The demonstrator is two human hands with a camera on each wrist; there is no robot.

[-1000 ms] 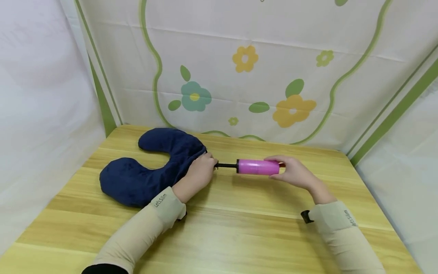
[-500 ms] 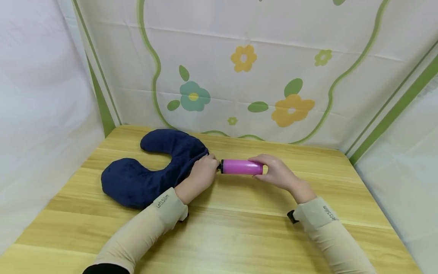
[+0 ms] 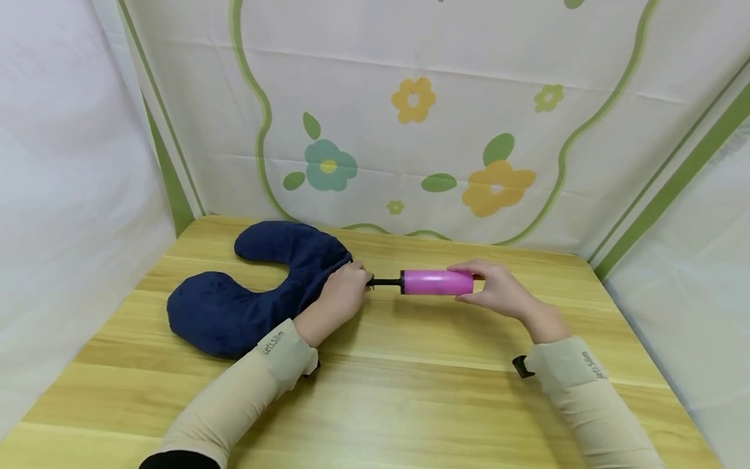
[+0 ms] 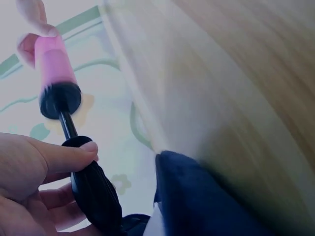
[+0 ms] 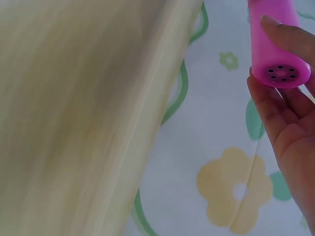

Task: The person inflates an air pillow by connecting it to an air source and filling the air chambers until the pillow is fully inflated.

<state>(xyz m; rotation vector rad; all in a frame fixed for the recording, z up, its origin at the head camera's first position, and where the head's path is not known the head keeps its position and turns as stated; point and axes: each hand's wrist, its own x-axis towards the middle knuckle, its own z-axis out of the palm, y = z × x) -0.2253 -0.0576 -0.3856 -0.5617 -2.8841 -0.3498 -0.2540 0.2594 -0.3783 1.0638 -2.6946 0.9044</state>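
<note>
A pink hand pump point(image 3: 438, 283) lies level across the middle of the head view, its black rod point(image 3: 387, 282) drawn out toward the left. My left hand point(image 3: 346, 292) grips the pump's black handle point(image 4: 96, 194), thumb on its near end, right beside the pillow. Around the far end of the pink barrel, my right hand point(image 3: 498, 292) pinches with thumb and fingers; the holes in that end point(image 5: 281, 73) show in the right wrist view. A navy U-shaped neck pillow point(image 3: 222, 319) rests left of the pump, its outer edge partly hidden by my left hand.
The wooden table point(image 3: 375, 404) carries the pillow and spreads beneath both forearms. Behind it hangs a white cloth point(image 3: 363, 98) printed with flowers, and further white cloth walls close off the left and right sides.
The pink barrel first slid left against my left hand, covering the rod, then moved back right with my right hand, so the rod shows again. My left hand and the pillow barely moved.
</note>
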